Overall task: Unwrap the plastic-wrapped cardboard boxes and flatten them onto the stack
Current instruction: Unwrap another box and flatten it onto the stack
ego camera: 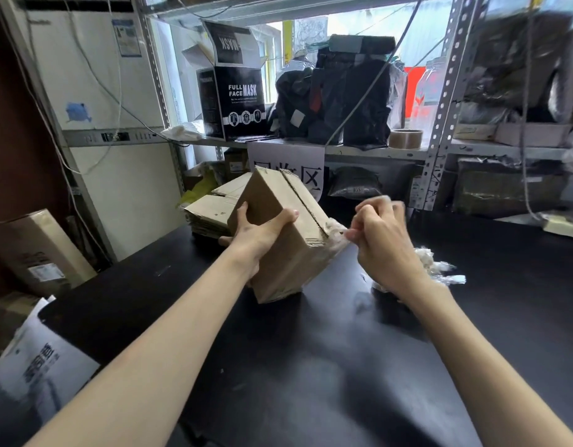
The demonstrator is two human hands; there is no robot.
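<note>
While the box is gripped by the left hand, thumb laid across its upper face and fingers curled round its far side, the wrap at its right edge is pinched between the thumb and fingers of the right hand, which is blurred. The box is held tilted over the middle of the worktop, and its lower corner appears to rest on the surface.

The step in hand is judged to be unwrapping. The upper face is seen bare, and film is made out only along the right edge. The next move is judged to call for a pull away to the right, with the box braced by the left hand, until the film is freed. The box is then to be flattened and carried to the stack, which lies just behind it at the far left of the worktop.

Loose plastic lies just beyond the right hand, in the line of such a pull. The stack sits near the worktop's left edge, so an overhang is to be guarded against. The rack stands close behind the far edge, and little room is left there. Room for moving is judged widest on the near side, between the forearms.
</note>
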